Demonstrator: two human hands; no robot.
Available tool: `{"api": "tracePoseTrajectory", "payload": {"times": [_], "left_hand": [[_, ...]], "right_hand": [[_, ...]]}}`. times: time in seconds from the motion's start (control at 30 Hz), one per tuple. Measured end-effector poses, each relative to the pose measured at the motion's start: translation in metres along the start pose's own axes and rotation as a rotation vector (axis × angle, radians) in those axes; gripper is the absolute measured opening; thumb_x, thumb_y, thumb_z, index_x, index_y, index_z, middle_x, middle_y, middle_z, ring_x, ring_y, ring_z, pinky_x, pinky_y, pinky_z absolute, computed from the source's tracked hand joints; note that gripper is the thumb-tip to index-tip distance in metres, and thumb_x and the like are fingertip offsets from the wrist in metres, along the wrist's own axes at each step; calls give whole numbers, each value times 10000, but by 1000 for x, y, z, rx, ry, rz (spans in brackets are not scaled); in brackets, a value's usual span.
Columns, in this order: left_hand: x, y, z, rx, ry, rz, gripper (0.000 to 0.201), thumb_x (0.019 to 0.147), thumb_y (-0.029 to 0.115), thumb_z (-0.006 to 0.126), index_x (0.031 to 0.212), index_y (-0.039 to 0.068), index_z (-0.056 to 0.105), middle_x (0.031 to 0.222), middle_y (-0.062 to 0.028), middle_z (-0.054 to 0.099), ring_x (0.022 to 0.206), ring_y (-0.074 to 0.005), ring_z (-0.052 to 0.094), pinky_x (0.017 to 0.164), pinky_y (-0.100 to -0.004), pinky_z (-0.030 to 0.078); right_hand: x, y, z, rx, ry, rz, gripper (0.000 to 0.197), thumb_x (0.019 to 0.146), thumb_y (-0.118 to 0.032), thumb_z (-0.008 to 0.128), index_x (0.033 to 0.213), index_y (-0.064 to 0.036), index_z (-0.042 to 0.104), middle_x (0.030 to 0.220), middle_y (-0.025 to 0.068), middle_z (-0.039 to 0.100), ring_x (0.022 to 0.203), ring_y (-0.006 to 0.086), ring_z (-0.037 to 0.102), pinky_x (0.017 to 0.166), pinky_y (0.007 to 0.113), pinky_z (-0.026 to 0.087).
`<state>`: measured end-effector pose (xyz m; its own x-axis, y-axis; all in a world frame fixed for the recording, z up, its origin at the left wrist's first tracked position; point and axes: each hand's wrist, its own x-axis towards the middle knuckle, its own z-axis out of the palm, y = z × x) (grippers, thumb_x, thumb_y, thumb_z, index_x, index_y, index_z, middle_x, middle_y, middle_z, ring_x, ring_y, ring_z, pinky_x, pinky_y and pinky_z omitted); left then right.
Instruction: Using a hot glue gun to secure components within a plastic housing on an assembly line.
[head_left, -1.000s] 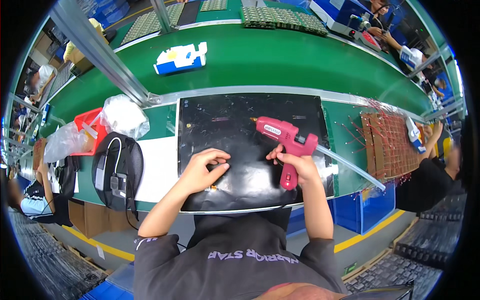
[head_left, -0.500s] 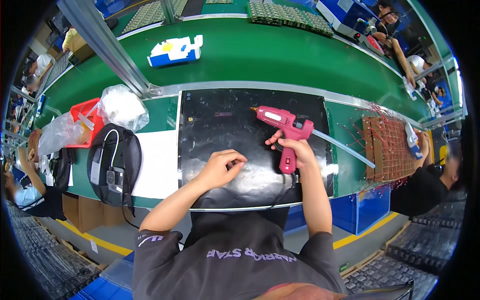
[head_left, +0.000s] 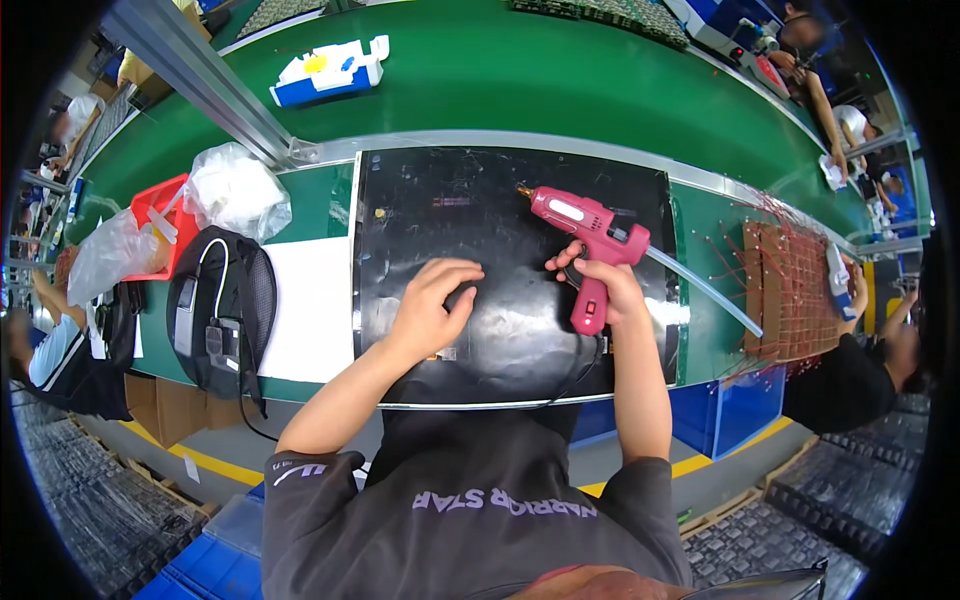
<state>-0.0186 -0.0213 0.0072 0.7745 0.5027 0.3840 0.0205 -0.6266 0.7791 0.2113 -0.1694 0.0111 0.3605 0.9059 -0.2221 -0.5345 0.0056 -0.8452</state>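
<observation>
A pink hot glue gun (head_left: 598, 226) is in my right hand (head_left: 620, 288), whose fingers wrap round its handle. Its brass nozzle points to the far left, above a black mat (head_left: 500, 355). From the gun's back end a long translucent glue stick (head_left: 706, 292) sticks out to the right. The cord (head_left: 578, 378) hangs from the handle toward the mat's front edge. My left hand (head_left: 432, 308) hovers over or rests on the mat's left half; I cannot tell which. It holds nothing, its fingers curved and the thumb apart from them.
White paper (head_left: 310, 310) and a black backpack (head_left: 222, 330) lie left of the mat, with a red bin (head_left: 160, 262) and plastic bags behind. A blue-and-white box (head_left: 330, 78) stands on the far green surface. Right, red wires bristle from a brown board (head_left: 790, 290). Other people sit at both sides.
My left hand has opened, its thumb and fingers now apart, and moved slightly. The glue gun has shifted a little to the right in my right hand. The whole view has tilted slightly.
</observation>
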Motion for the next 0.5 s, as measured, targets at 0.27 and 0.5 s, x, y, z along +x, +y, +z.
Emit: {"api": "tracePoseTrajectory", "payload": {"times": [0.27,0.5], "left_hand": [[-8,-1,5,369,-168,77,292,821,155,650,1093,50,652,1313,-130,554,1292,-313,454,1075,-476,314],[-8,-3,2,335,-215,97,262,815,133,667,1064,52,660,1288,-120,580,1304,-292,452,1079,-474,313]], "right_hand": [[4,6,-6,39,11,-23,192,799,-20,624,986,2,591,926,147,658,957,317,652,776,368,516],[3,6,-6,31,27,-16,194,803,-24,622,993,-1,591,934,146,656,960,316,651,783,371,516]]}}
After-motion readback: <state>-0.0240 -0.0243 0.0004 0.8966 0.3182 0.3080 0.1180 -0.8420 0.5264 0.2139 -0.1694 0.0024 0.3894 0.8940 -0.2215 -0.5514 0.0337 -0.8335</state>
